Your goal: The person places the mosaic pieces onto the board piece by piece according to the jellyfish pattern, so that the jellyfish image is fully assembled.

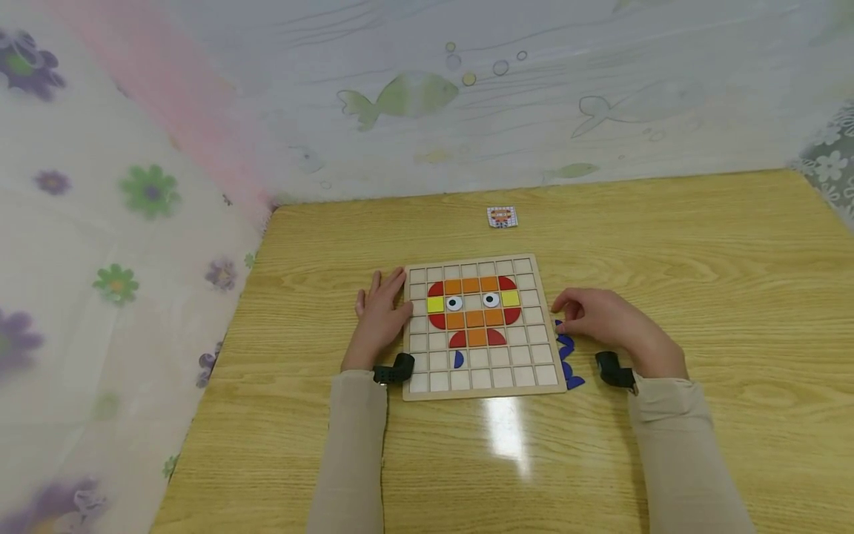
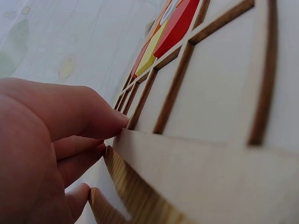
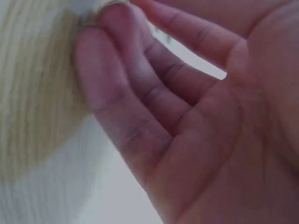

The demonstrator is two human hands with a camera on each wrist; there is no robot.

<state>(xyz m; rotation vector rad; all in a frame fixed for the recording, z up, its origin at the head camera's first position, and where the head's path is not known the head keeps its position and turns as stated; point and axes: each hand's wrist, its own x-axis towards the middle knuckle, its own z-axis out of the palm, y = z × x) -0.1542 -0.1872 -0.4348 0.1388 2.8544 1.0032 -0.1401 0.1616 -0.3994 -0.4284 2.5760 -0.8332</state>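
Observation:
A square wooden grid board lies on the table, with red, orange and yellow pieces and two eye pieces forming a face-like pattern. One blue half-circle piece sits in a lower cell. My left hand rests at the board's left edge, fingers extended and thumb touching the frame; the left wrist view shows this hand against the edge. Beyond the right edge, my right hand has bent fingers at the uppermost of several blue pieces. Whether it pinches that piece is unclear; its fingertips are blurred.
A small printed card with a similar pattern lies behind the board. The wood-grain table meets a fish-patterned covering at the back and a flowered one on the left.

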